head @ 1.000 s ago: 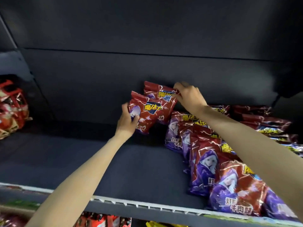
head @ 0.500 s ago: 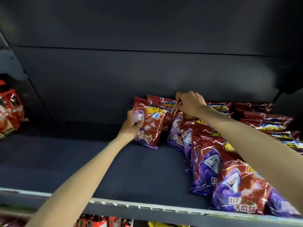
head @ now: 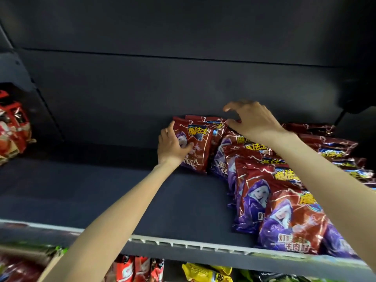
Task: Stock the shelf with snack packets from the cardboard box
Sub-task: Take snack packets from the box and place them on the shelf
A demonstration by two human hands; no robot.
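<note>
At shelf back, left of the packet rows, the left hand (head: 173, 146) grips a red snack packet (head: 195, 145) by its left edge — thumb across the front face, fingers wrapped behind. Packet stands nearly upright on the shelf (head: 101, 192), long axis vertical, leaning slightly right against a second packet (head: 213, 127) just behind it. Right hand (head: 252, 121) hovers over the top edges of these packets, fingers spread and loosely curved, thumb tip touching or just above the second packet's top seam, nothing clasped. Row of matching packets (head: 264, 196) runs from there toward the front right, overlapping like tiles; the gripped packet sits just beside the row's rear end, starting a new column to its left. Key relation — packet lies directly right of the left palm, already seated on the shelf, so the left hand is the nearer one; likely next is letting go leftward without tipping it. Bare shelf lies to the left. Cardboard box not in view. Other snacks (head: 12, 129) sit far left; lower shelf goods (head: 205, 273) below
</note>
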